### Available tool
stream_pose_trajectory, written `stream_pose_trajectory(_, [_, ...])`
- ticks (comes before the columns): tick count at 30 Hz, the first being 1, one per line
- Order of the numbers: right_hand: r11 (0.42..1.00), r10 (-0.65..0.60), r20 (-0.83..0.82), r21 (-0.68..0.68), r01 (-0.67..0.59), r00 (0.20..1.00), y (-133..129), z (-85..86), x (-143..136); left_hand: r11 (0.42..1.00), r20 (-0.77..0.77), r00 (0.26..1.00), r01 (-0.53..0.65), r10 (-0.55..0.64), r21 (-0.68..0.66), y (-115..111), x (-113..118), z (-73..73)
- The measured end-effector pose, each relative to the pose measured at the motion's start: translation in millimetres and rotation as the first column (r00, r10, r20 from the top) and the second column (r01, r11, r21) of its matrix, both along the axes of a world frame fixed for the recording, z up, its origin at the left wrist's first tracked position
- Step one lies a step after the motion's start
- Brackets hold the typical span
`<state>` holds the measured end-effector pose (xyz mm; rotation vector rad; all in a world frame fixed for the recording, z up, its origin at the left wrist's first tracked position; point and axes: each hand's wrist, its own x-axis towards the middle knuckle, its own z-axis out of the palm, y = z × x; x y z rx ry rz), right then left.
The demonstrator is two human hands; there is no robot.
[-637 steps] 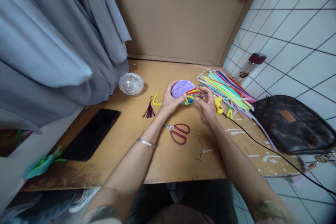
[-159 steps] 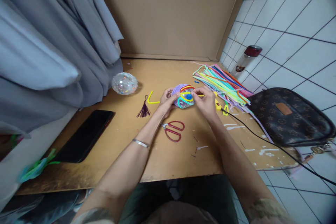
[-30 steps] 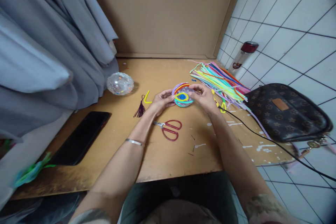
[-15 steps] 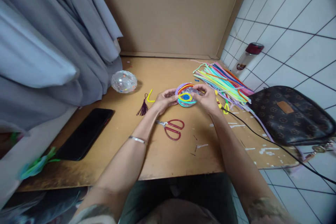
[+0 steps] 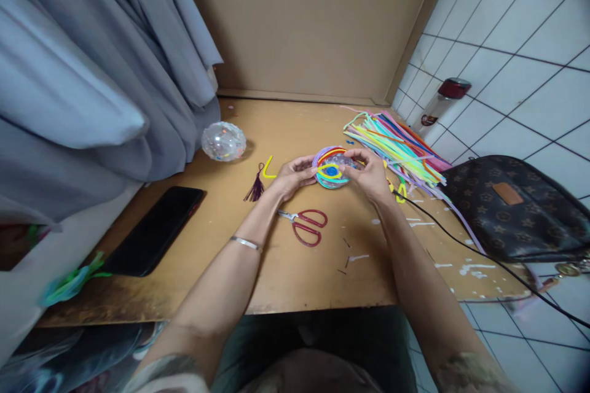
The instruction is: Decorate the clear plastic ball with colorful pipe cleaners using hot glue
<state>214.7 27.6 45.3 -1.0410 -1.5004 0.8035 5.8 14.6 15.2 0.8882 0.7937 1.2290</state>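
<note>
Between my hands is a clear ball [image 5: 330, 181] with coloured pipe cleaners laid over it: lilac, red and turquoise bands, plus a yellow eye-shaped loop round a blue coil. My left hand [image 5: 294, 175] grips its left side, the thumb against the yellow loop's left end. From the right, my right hand [image 5: 369, 173] holds the ball, with thumb and finger near the loop's right end. Below the ball lie red-handled scissors [image 5: 311, 227]. A dark purple tassel [image 5: 255, 187] and a bent yellow pipe cleaner [image 5: 267, 169] rest left of my left hand.
A second clear ball [image 5: 224, 141] sits at the back left, near a grey curtain [image 5: 92, 73]. A black phone [image 5: 157, 230] lies at left. To the right are a pile of pipe cleaners [image 5: 399, 144], a bottle [image 5: 437, 104], a brown bag [image 5: 516, 209] and a black cable [image 5: 461, 230].
The whole view has shifted slightly, so things sit a little further right. Both hands keep their hold on the decorated ball, with hardly any change in the fingers.
</note>
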Motion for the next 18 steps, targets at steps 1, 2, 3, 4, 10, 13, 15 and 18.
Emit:
stream_pose_trajectory(1, [1.0, -0.001, 0.003, 0.001, 0.001, 1.0, 0.3, -0.5, 0.1, 1.0, -0.003, 1.0, 0.003, -0.003, 0.003, 0.4, -0.5, -0.8])
stream_pose_trajectory(2, [1.0, -0.001, 0.003, -0.002, 0.001, 1.0, 0.5, -0.9, 0.2, 1.0, -0.007, 1.0, 0.007, -0.007, 0.004, 0.7, -0.9, -1.4])
stream_pose_trajectory(3, [1.0, 0.001, 0.001, -0.005, -0.001, 1.0, 0.7, -1.2, 0.3, 1.0, -0.01, 1.0, 0.011, -0.011, 0.004, 0.8, -1.2, -1.7])
stream_pose_trajectory(4, [1.0, 0.003, -0.001, -0.011, -0.003, 1.0, 0.8, -1.3, 0.4, 1.0, -0.012, 1.0, 0.014, -0.014, 0.003, 0.8, -1.3, -1.9])
stream_pose_trajectory(10, [1.0, 0.001, 0.009, -0.011, -0.001, 1.0, -0.5, 0.5, 0.0, 1.0, -0.001, 1.0, 0.013, -0.013, -0.002, 0.1, -1.1, -0.9])
stream_pose_trajectory(13, [1.0, -0.001, 0.02, 0.007, 0.001, 1.0, -1.3, 1.1, -0.2, 1.0, 0.006, 1.0, 0.016, -0.016, -0.002, -0.4, -1.2, -0.5])
stream_pose_trajectory(15, [1.0, 0.0, 0.028, 0.008, 0.0, 1.0, -1.5, 1.1, -0.3, 1.0, 0.011, 1.0, 0.022, -0.022, -0.005, -1.1, -1.4, 0.2])
stream_pose_trajectory(18, [1.0, -0.003, 0.023, -0.002, 0.003, 1.0, -1.8, 1.5, -1.0, 1.0, 0.017, 1.0, 0.021, -0.021, -0.015, -2.5, -1.8, 2.2])
